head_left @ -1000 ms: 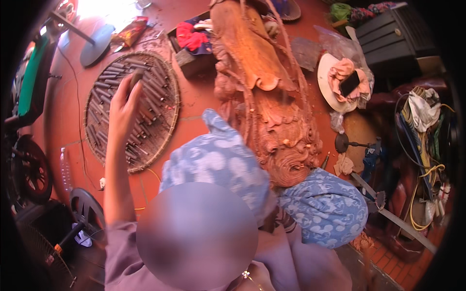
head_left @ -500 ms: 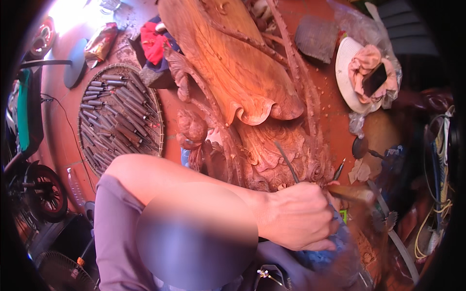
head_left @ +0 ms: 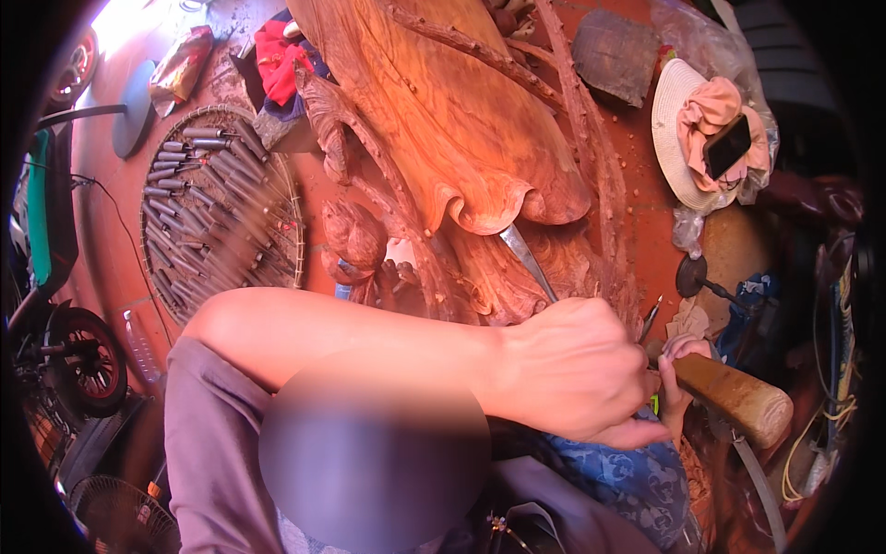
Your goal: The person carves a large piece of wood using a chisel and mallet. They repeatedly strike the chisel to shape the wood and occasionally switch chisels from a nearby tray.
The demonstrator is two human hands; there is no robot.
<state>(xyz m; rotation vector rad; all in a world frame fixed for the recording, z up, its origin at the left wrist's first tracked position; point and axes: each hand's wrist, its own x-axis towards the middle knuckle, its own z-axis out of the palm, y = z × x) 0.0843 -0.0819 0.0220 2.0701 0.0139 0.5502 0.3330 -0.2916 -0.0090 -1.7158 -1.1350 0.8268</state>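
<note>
My left hand (head_left: pixel 586 374) is closed around a chisel (head_left: pixel 529 262), its handle hidden in the fist. The metal blade slants up and left, its tip at the underside of a curled fold on a large reddish-brown wood carving (head_left: pixel 480 148). Just right of that fist, my right hand (head_left: pixel 681 369) is partly covered, its fingers at the near end of a club-shaped wooden mallet (head_left: pixel 738 399). The mallet's thick end points right and slightly down, apart from the chisel. A second slim, pointed tool (head_left: pixel 652 316) stands beyond the left fist.
A round woven tray (head_left: pixel 297 240) of many dark-handled tools lies left. A wood block (head_left: pixel 614 57) and a pale hat (head_left: pixel 672 120) with pink cloth and a phone (head_left: pixel 727 146) lie at the far right. Thorny carved branches (head_left: pixel 595 166) run beside the carving. Patterned blue cloth (head_left: pixel 628 475) lies below my hands.
The chisel tip has moved up and left to the carved fold, its blade now showing a bright face. My left hand shifted slightly right. The mallet, blurred before, has swung right and down.
</note>
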